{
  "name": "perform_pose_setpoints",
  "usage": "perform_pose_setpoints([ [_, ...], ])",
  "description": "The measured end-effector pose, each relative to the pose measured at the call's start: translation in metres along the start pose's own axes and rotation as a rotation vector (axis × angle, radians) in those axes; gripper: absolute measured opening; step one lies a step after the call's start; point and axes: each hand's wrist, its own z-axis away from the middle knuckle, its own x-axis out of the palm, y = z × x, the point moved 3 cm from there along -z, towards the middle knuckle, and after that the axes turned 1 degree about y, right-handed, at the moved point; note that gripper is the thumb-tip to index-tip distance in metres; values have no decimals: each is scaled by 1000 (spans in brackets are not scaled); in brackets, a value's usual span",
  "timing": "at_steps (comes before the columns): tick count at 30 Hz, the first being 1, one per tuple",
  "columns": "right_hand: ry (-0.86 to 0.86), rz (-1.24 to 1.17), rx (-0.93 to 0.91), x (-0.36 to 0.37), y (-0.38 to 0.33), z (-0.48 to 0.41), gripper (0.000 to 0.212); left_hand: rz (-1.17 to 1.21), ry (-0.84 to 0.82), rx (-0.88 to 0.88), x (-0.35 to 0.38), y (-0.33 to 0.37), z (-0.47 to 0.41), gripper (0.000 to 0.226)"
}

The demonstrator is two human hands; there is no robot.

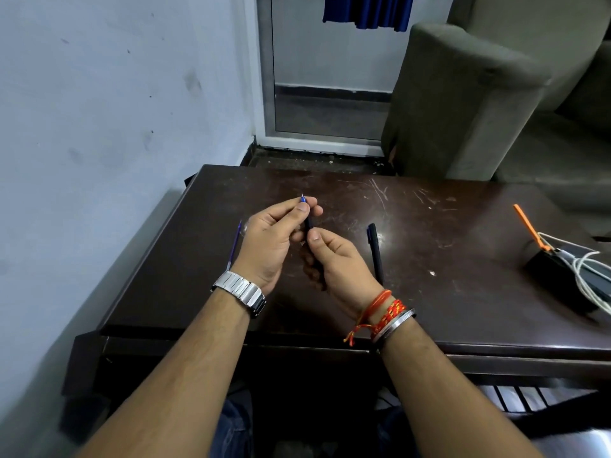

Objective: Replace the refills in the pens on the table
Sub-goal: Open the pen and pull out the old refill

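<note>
A: Dim corner room, pale wall [99, 110] to the left, grey sofa [479, 94] behind a scratched dark counter [429, 292].

B: And on the counter?

A: Second black pen [376, 252] lying just right of the hands. Loose blue refill [234, 244] lying left of the left wrist, near the counter's edge. Far right, a black box [555, 276] with white cable [585, 276] and an orange tool [529, 226], well apart from the work.

B: Hands?

A: Both raised above the middle of the counter. Left hand [264, 246], watch [241, 292] on the wrist, pinching the upper end of a black pen [309, 226], fingertips closed round the blue tip [302, 199] poking out between them. Right hand [337, 262], threads and bangle at the wrist, grip clenched on the lower barrel, thumb pressed on top.

B: Step in hand?

A: Likely mid-swap on the first pen: refill seated in or sliding through the barrel, tip showing. Cannot tell whether going in or coming out, nor whether a nose cone is fitted.

B: Next move?

A: If going in, push home along the barrel's axis, then screw on the front piece. If coming out, draw straight, without bending the thin tube, and lay it apart from the loose refill to avoid mixing old with new. Then the same for the second pen.
</note>
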Motion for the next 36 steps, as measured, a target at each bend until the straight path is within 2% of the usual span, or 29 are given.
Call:
perform_pose_setpoints([
  [7,191,402,-210,-8,5,-5,19,-114,149,102,1,0,-2,13],
  [10,269,442,-226,-9,7,-4,19,-206,294,174,0,-1,0,5],
  [12,260,427,-215,-7,7,-2,17,-223,356,169,-4,-1,-1,19],
  [15,204,339,-177,-4,4,-2,16,-150,195,34,-5,-5,-5,37],
  [18,182,278,-184,-7,0,-3,21,-23,-1,-93,4,-9,-3,20],
  [21,141,255,-176,-8,-1,-2,24,-78,60,-45,5,-7,0,9],
  [24,94,254,-192,-7,-1,0,22,-130,198,1,0,-6,-1,30],
  [26,97,263,-194,-8,0,0,21,-154,184,-24,0,-7,0,45],
  [27,107,262,-196,-9,0,-1,21,-133,127,-53,3,-7,0,44],
  [29,126,241,-210,-11,0,-2,22,-96,3,-81,9,-6,2,26],
  [31,133,221,-214,-14,1,-3,22,-129,-36,-61,11,-5,3,18],
  [33,128,224,-208,-16,3,-4,23,-170,24,-31,8,-3,3,10],
  [36,94,229,-217,-16,4,-5,19,-170,123,-43,6,-3,3,24],
])
